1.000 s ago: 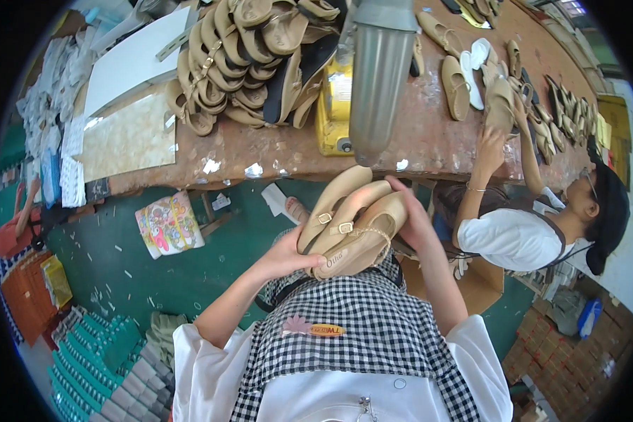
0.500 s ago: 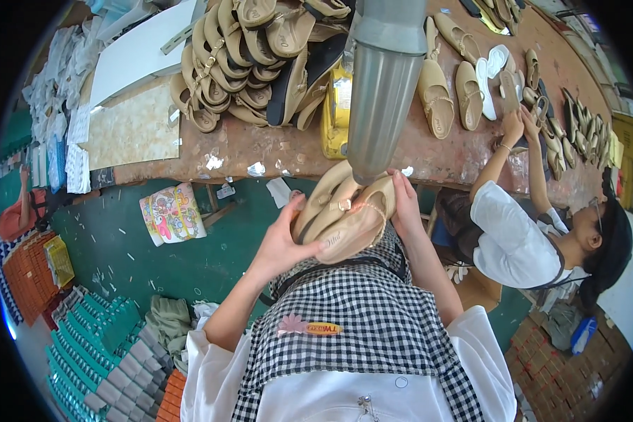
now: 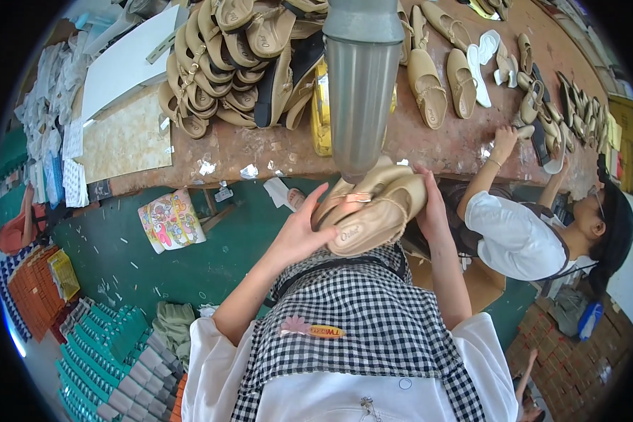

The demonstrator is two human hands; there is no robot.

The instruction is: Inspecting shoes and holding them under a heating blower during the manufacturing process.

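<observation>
A pair of beige shoes (image 3: 362, 235) with thin braided straps lies side by side between my two hands, insoles facing up. My left hand (image 3: 301, 235) grips their left side, thumb on the near edge of an insole. Along the right side, my right hand (image 3: 430, 197) presses with its fingers, partly behind the shoe. A metal pipe (image 3: 359, 98) comes down from above, its lower end just over the far part of the shoes and covering some of them. A shiny orange patch shows on the left shoe's strap.
A heap of beige shoes (image 3: 235, 63) and a yellow device (image 3: 321, 112) stand on the worn workbench (image 3: 260, 151). More shoes (image 3: 429, 88) and white insoles (image 3: 480, 77) lie to the right, where a co-worker (image 3: 517, 225) handles shoes. Stacked green pieces (image 3: 112, 344) are at lower left.
The shoes have turned and tilted in my hands and now sit further right under the pipe. My left fingers have spread more. The co-worker's hands have moved apart and nearer the bench edge.
</observation>
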